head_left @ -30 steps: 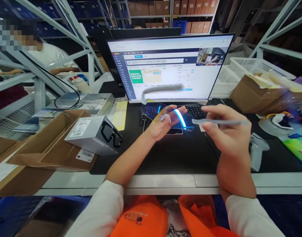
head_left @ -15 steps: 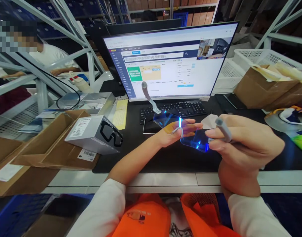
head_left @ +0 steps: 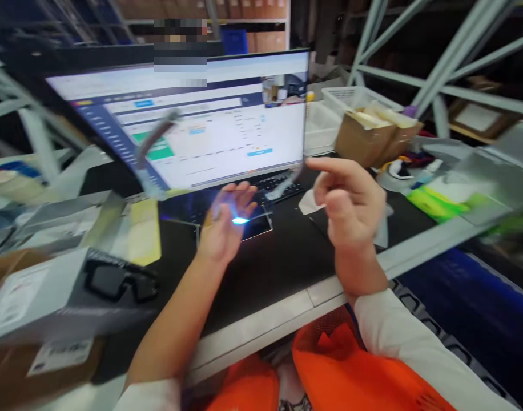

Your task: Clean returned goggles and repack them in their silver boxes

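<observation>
The whole view is smeared by motion. My left hand (head_left: pixel 225 225) is over the black desk mat (head_left: pixel 287 257) in front of the keyboard (head_left: pixel 272 185). It holds a pair of clear-lensed glasses (head_left: pixel 240 220) that show a blue glint. One grey temple arm (head_left: pixel 155 142) sticks up to the left in front of the monitor (head_left: pixel 193 131). My right hand (head_left: pixel 347 202) is raised beside it with its fingers curled. Its fingertips meet the blurred other temple arm (head_left: pixel 287 181).
A grey box printed with black glasses (head_left: pixel 64 297) lies on cardboard at the lower left. An open cardboard box (head_left: pixel 373 137) and a white basket (head_left: pixel 351 97) stand at the right, with a yellow-green packet (head_left: pixel 437 202) nearby. Metal rack struts (head_left: pixel 450 57) cross the background.
The view has swung to the right and tilted. My hands have moved apart, the right one rising, and the glasses have opened out between them.
</observation>
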A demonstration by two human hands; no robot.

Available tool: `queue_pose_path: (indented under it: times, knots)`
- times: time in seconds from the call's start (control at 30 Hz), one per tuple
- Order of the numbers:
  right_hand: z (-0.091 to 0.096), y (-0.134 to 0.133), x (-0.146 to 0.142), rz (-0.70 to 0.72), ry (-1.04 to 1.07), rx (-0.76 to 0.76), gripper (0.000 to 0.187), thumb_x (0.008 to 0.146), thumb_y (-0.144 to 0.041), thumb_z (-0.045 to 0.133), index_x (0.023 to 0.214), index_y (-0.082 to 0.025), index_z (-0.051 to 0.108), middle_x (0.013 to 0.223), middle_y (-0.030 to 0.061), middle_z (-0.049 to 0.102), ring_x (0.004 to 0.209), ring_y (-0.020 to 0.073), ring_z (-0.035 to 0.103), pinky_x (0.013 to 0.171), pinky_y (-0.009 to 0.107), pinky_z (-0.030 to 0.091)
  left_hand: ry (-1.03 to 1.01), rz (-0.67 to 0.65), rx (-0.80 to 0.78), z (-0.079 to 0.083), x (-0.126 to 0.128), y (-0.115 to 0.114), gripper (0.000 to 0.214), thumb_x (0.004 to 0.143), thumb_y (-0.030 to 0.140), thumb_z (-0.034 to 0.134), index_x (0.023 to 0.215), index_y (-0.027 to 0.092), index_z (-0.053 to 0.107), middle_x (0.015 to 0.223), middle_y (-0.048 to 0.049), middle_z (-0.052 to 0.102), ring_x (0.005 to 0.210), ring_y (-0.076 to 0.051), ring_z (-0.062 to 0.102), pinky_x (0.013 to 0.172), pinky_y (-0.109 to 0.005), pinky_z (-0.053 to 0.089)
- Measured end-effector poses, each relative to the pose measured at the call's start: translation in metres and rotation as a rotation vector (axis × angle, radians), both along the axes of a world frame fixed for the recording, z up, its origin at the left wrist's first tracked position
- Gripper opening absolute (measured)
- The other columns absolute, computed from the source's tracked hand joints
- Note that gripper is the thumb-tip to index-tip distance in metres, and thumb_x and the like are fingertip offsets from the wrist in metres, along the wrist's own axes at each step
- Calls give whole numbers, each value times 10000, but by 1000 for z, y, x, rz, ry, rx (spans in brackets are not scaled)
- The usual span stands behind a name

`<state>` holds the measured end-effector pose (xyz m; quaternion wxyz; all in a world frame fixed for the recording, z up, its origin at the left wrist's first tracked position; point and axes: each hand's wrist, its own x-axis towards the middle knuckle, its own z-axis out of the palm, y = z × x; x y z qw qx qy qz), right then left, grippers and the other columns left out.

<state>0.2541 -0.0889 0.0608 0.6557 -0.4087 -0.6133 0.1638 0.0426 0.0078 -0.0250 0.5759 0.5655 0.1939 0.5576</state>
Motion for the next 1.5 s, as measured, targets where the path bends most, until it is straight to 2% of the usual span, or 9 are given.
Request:
queue_pose_path:
  times: [0.13, 0.3, 0.47, 0.57, 0.7, 0.8, 1.03, 1.23, 1.5]
  knots:
    - [5, 11, 0, -63, -176, -55, 491, 946, -597, 610, 1316, -279, 668, 727, -26, 568, 677, 146, 558, 718, 295, 530, -8, 155, 144, -1, 0, 11, 454, 834, 621, 746, 1187, 341, 688, 1359, -41, 695, 1283, -272, 651, 1090, -450, 548]
    - [-8, 35, 30, 2, -194, -144, 363, 970, -507, 571, 969, -187, 742, 759, -12, 639, 717, 129, 585, 706, 253, 479, 93, 405, 497, -8, 11, 1, 474, 784, 447, 855, 1194, 278, 687, 1265, -61, 742, 1239, -275, 682, 1096, -447, 550]
    - [-64, 9, 93, 46, 8, -344, 396, 815, -539, 719, 914, -156, 725, 708, -1, 667, 636, 126, 601, 648, 254, 490, 448, 516, 1146, -25, 18, -3, 365, 803, 326, 841, 1121, 241, 684, 1199, -101, 770, 1274, -313, 660, 1105, -510, 511]
    - [-106, -29, 121, -99, 54, -484, 408, 769, -536, 739, 899, -150, 734, 716, 22, 695, 634, 143, 628, 670, 282, 513, 594, 453, 1312, -45, 29, -3, 241, 859, 352, 785, 1067, 258, 706, 1189, -94, 774, 1256, -291, 674, 1161, -484, 445]
    - [-154, -77, 143, -358, -46, -522, 354, 792, -488, 709, 938, -171, 771, 863, 65, 743, 791, 191, 670, 777, 338, 523, 736, 429, 1274, -70, 40, -6, 182, 919, 356, 710, 1081, 275, 727, 1213, -80, 764, 1275, -288, 661, 1230, -528, 319]
    - [-177, -98, 156, -490, -47, -477, 328, 830, -481, 671, 908, -176, 764, 918, 77, 733, 834, 203, 653, 809, 362, 510, 819, 474, 1189, -83, 41, -10, 209, 931, 368, 693, 1106, 261, 734, 1230, -90, 755, 1288, -317, 648, 1236, -573, 259]
    - [-208, -102, 175, -708, 14, -378, 343, 881, -491, 568, 863, -175, 697, 974, 123, 694, 949, 248, 629, 817, 386, 496, 971, 405, 1082, -104, 43, -21, 232, 954, 298, 646, 1173, 264, 717, 1295, -112, 722, 1320, -369, 614, 1220, -708, 169]
    - [-224, -96, 192, -733, 64, -365, 356, 890, -494, 564, 849, -166, 696, 947, 131, 705, 910, 249, 640, 815, 388, 500, 1092, 345, 1092, -110, 39, -23, 290, 950, 219, 596, 1213, 251, 712, 1349, -127, 690, 1348, -390, 586, 1205, -744, 206]
    - [-239, -102, 197, -615, 122, -349, 615, 990, -671, 363, 903, -177, 719, 853, 99, 712, 837, 223, 657, 768, 359, 504, 1263, 376, 1208, -102, 31, -37, 517, 955, 130, 535, 1469, 181, 547, 1479, -158, 587, 1415, -386, 518, 1196, -663, 324]
